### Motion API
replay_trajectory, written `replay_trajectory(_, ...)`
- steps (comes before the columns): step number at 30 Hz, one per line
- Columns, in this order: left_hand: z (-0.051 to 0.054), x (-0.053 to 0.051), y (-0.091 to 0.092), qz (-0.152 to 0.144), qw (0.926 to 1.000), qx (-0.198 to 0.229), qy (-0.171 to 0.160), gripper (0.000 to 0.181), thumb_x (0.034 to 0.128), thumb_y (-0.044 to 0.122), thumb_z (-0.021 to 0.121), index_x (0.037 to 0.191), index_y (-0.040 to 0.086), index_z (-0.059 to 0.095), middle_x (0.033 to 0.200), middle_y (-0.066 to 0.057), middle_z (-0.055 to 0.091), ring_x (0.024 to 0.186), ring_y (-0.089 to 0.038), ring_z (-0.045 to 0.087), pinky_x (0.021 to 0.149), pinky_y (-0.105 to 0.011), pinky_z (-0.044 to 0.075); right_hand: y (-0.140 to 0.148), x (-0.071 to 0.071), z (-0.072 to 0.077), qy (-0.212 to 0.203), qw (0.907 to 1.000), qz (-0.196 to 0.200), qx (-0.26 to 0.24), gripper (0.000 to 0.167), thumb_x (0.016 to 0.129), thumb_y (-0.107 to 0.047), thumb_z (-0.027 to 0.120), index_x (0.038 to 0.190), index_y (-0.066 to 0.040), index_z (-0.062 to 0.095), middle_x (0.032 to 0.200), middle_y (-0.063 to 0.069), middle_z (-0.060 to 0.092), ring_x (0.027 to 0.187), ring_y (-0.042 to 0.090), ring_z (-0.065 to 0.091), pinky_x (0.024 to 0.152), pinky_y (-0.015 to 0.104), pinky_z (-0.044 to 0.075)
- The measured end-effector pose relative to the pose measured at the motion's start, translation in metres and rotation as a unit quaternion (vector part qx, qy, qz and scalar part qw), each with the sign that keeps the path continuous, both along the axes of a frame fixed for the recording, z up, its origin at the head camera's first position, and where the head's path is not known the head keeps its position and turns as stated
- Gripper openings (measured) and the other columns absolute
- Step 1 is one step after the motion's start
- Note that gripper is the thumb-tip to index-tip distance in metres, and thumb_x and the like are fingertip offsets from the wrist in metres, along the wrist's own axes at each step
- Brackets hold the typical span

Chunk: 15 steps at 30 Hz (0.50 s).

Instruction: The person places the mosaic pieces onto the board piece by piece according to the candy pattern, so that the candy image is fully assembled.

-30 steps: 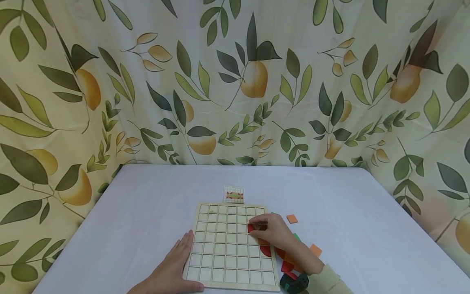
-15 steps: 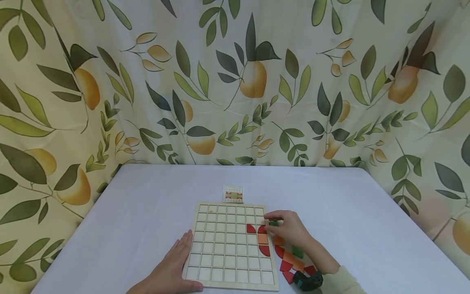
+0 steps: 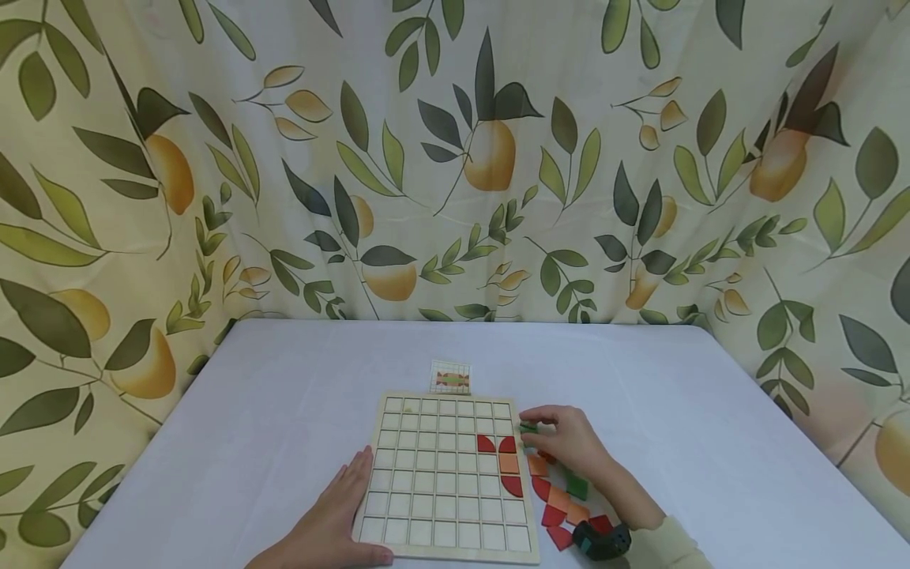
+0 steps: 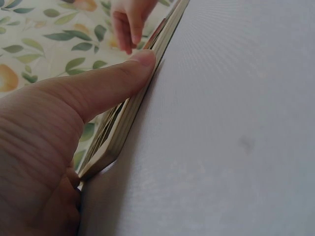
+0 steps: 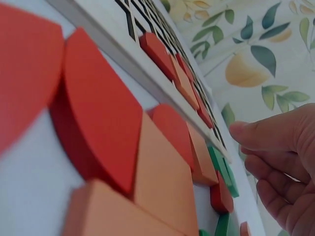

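Observation:
My left hand (image 3: pixel 330 510) lies along the left edge of a wooden grid board (image 3: pixel 419 552), fingers straight, thumb against its front edge. The left wrist view shows the thumb (image 4: pixel 108 86) pressing the board's side. On the right of the grid sit red rounded tiles (image 3: pixel 511 485) and an orange square tile (image 3: pixel 508 463). My right hand (image 3: pixel 569 438) hovers just beyond the board's right edge, thumb and index finger apart around green tiles (image 3: pixel 528 427) on the table. From the right wrist, those green tiles (image 5: pixel 222 169) lie apart from the fingertips.
A small pattern card (image 3: pixel 451 378) stands behind the board. Loose red, orange and green tiles (image 3: pixel 558 498) lie along the board's right side, partly under the right forearm with its black wrist device (image 3: pixel 601 542). A patterned curtain (image 3: pixel 455 158) hangs behind the white table (image 3: pixel 284 379).
The right hand has let go of a red tile in the grid and moved right to the green tiles. Its thumb and index finger have shifted slightly farther right. The left hand stays put.

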State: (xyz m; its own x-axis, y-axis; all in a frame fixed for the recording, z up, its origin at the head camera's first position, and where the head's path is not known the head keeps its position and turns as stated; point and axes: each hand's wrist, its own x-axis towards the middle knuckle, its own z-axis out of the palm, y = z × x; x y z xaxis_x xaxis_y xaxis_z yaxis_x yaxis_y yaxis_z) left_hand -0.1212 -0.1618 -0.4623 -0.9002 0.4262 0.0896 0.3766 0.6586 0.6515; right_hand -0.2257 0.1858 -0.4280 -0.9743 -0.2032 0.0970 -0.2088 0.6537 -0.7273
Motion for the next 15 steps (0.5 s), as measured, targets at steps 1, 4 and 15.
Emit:
replay_trajectory(1,0.000,0.000,0.000,0.000,1.0000,-0.001,0.001,0.126,0.0623,0.066,0.069,0.143,-0.007,0.006,0.150,-0.021,0.006,0.137,-0.034,0.006,0.099,-0.007,-0.013,0.000,-0.001,0.000,-0.001,1.0000,-0.003,-0.002,0.027,0.075,-0.013,0.077,0.101,-0.010,0.071,0.098,-0.002,0.067,0.098,0.018,0.058,0.088,0.047,0.045)
replay_trajectory(4,0.000,0.000,0.000,-0.001,1.0000,0.000,0.002,0.126,0.0624,0.066,0.069,0.143,-0.008,0.006,0.150,-0.021,0.006,0.137,-0.034,0.006,0.099,-0.007,-0.012,0.002,-0.002,0.000,-0.002,1.0000,-0.004,-0.007,0.027,0.075,-0.013,0.076,0.102,-0.009,0.071,0.099,0.000,0.067,0.097,0.019,0.058,0.088,0.048,0.045)
replay_trajectory(15,-0.002,-0.001,-0.001,-0.001,0.9999,-0.001,0.012,0.125,0.0628,0.066,0.068,0.143,-0.008,0.007,0.150,-0.022,0.008,0.136,-0.034,0.006,0.099,-0.007,-0.012,0.005,-0.014,-0.001,-0.001,1.0000,-0.009,0.003,0.028,0.077,-0.011,0.075,0.104,-0.006,0.070,0.101,0.003,0.067,0.098,0.021,0.056,0.086,0.044,0.048)
